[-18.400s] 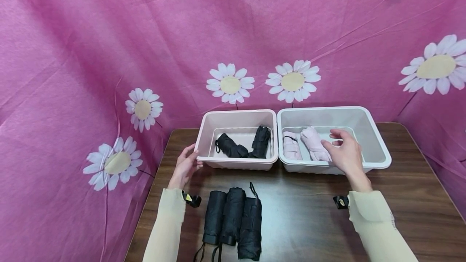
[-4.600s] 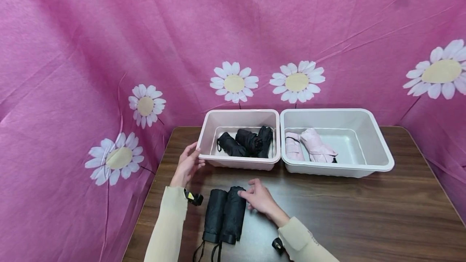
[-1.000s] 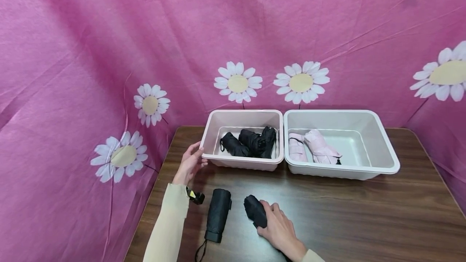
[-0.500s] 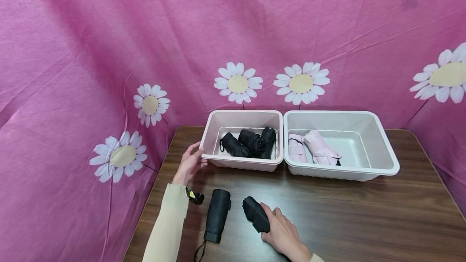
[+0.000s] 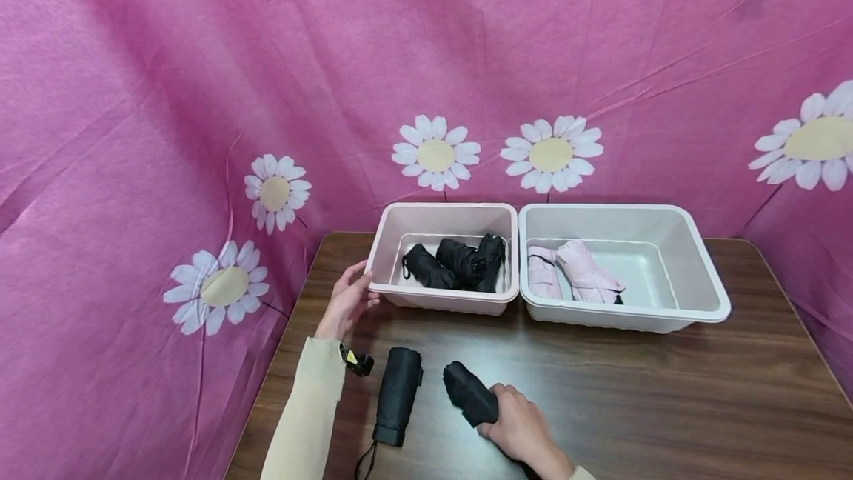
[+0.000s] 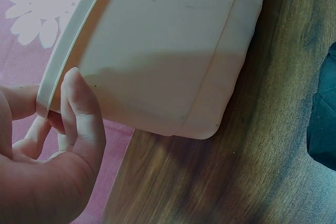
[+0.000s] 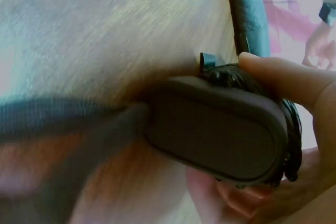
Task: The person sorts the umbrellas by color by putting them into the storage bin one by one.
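Observation:
My right hand (image 5: 523, 428) grips a folded black umbrella (image 5: 469, 393) low over the front of the table. In the right wrist view, the flat end of that umbrella's handle (image 7: 215, 129) faces the camera, with a wrist strap (image 7: 68, 116) trailing from it. At the near left corner of the left bin (image 5: 443, 301), my left hand (image 5: 346, 302) pinches the rim between thumb and fingers. Another folded black umbrella (image 5: 398, 395) lies on the table, its strap loop toward me. Several black umbrellas (image 5: 426, 267) lie inside the left bin.
Against the left bin stands a larger whitish bin (image 5: 620, 311) with two pale pink folded umbrellas (image 5: 583, 272) on its left side. Both bins sit at the back of the brown wooden table (image 5: 633, 391). A pink flowered cloth (image 5: 333, 80) hangs behind.
Earlier the right hand was over the right bin. One black umbrella has since joined the left bin, and another has been picked up from the table. Lately the right hand shifts slightly along it.

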The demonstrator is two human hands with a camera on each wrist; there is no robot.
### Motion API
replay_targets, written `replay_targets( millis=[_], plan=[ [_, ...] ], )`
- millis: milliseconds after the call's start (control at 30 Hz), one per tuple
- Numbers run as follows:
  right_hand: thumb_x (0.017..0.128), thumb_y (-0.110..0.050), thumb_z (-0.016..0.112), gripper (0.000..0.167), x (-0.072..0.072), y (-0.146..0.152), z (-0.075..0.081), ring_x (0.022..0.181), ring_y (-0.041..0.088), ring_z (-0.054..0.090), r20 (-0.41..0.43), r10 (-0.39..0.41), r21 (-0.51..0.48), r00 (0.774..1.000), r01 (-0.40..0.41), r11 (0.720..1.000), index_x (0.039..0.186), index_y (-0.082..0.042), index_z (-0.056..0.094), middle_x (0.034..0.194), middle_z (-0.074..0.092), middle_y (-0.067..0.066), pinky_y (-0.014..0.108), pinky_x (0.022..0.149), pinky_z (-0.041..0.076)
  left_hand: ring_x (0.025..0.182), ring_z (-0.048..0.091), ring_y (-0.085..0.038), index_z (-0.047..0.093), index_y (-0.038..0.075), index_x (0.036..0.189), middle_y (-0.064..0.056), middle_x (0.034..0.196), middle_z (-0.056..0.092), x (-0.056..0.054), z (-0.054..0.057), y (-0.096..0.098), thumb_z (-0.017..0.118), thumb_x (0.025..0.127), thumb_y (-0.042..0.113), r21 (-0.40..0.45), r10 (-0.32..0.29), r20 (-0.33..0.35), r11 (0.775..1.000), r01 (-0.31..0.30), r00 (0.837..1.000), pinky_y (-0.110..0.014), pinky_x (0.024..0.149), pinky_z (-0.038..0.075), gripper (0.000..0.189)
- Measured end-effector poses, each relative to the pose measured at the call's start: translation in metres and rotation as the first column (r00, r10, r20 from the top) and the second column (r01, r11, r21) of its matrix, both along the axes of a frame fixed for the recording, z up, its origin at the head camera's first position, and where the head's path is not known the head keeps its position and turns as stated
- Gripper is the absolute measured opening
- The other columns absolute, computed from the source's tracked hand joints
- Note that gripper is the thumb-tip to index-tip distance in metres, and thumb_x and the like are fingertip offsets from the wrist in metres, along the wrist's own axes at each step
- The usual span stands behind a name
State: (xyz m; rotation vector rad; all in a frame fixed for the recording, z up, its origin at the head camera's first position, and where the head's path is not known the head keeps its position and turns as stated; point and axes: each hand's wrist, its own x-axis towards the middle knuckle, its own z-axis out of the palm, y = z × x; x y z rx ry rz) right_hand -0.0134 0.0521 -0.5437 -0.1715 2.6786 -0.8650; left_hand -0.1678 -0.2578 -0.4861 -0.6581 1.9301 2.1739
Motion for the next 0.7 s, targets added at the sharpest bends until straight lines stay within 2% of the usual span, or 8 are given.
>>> replay_targets(
  millis=[133, 433, 700],
  plan=[
    [0.060, -0.031, 0.086, 0.048, -0.001, 0.005, -0.003, 0.067, 0.015, 0.052, -0.001, -0.040, -0.081, 0.999, 0.039, 0.996, 0.098, -0.010, 0.065, 0.078, 0.060, 0.000, 0.033, 0.056, 0.042, 0.056, 0.057, -0.011, 0.038, 0.012, 0.144, -0.003, 0.080, 0.059, 0.000, 0.000, 0.000, 0.053, 0.099, 0.015, 0.001, -0.004, -0.002, 1.000, 0.004, 1.000, -0.026, 0.060, 0.054, 0.047],
    [0.066, -0.028, 0.083, 0.040, -0.006, 0.012, -0.010, 0.068, 0.015, 0.051, 0.181, -0.065, -0.247, 0.981, 0.110, 0.963, 0.096, -0.008, 0.065, 0.077, 0.060, 0.002, 0.028, 0.061, 0.042, 0.057, 0.059, -0.012, 0.042, 0.015, 0.142, -0.004, 0.084, 0.059, 0.001, 0.000, 0.001, 0.053, 0.099, 0.015, -0.010, 0.011, -0.002, 1.000, -0.011, 1.000, -0.026, 0.060, 0.055, 0.044],
    [0.070, -0.027, 0.081, 0.041, -0.008, 0.013, -0.009, 0.073, 0.016, 0.053, 0.282, -0.069, -0.304, 0.957, 0.157, 0.940, 0.101, -0.005, 0.065, 0.081, 0.061, 0.003, 0.027, 0.064, 0.042, 0.057, 0.060, -0.012, 0.042, 0.015, 0.141, -0.005, 0.084, 0.059, 0.001, -0.002, 0.000, 0.054, 0.099, 0.016, -0.016, 0.013, -0.006, 1.000, -0.013, 1.000, -0.027, 0.061, 0.054, 0.044]
  ],
)
